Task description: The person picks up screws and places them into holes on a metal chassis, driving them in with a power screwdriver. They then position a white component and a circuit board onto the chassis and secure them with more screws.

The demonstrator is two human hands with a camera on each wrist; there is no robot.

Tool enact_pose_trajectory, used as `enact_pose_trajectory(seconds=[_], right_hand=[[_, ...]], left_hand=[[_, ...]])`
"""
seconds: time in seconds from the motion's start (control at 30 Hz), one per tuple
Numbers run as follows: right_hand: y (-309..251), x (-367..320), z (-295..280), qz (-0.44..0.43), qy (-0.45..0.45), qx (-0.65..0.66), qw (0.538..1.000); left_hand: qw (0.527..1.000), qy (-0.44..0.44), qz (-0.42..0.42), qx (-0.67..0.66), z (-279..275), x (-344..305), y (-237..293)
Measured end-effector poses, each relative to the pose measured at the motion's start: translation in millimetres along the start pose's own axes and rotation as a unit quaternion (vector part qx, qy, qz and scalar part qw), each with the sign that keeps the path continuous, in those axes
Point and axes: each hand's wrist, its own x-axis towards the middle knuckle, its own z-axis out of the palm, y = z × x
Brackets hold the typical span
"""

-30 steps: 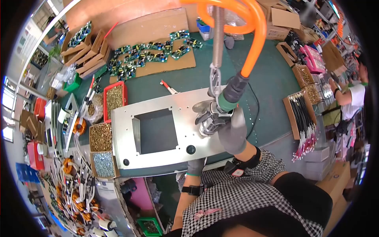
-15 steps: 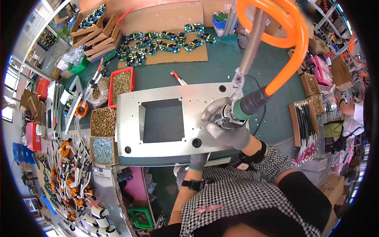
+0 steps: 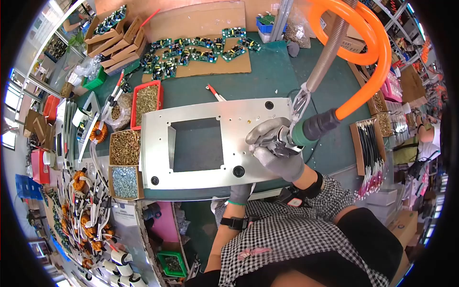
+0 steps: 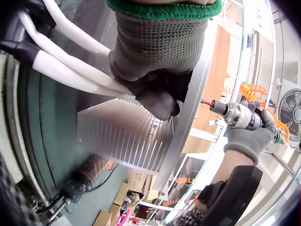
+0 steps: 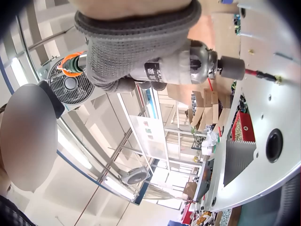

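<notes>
My gloved right hand (image 3: 279,164) grips a silver air screwdriver (image 5: 181,68), tilted, its hose end to the right. In the right wrist view its thin bit (image 5: 261,75) meets a small brass screw (image 5: 279,81) at the face of a silver metal panel (image 3: 191,182). The panel has a large square opening and round black grommets. Beneath its near edge, my gloved left hand (image 4: 160,52) curls its fingers around the ends of white-sleeved cables (image 4: 70,73); its fingertips are partly hidden by the panel. A finned heat sink (image 4: 124,134) sits behind that hand, under the panel.
A thick orange hose (image 3: 382,71) and a spring (image 3: 332,52) hang over the bench. Left of the panel stand a red tray (image 3: 147,100) and cartons of brass (image 3: 125,148) and silver fasteners (image 3: 125,182). Circuit boards (image 3: 205,56) lie behind; a box of black cables (image 3: 368,143) stands right.
The screwdriver has tipped over, its hose end swinging right, and my right hand has turned with it. The view has shifted slightly. My left hand stays under the panel's near edge.
</notes>
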Motion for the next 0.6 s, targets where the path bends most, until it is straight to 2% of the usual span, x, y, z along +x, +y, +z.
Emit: enact_pose_trajectory(seconds=[0.13,0.6], right_hand=[[5.6,-1.4,2.2,-0.054,-0.016,-0.008,0.998],[0.0,0.0,2.0,-0.044,-0.025,0.01,0.999]], left_hand=[[1.0,-0.002,-0.003,-0.003,1.7,-1.7,0.6],[1.0,-0.001,-0.011,-0.008,1.3,-2.2,-1.1]])
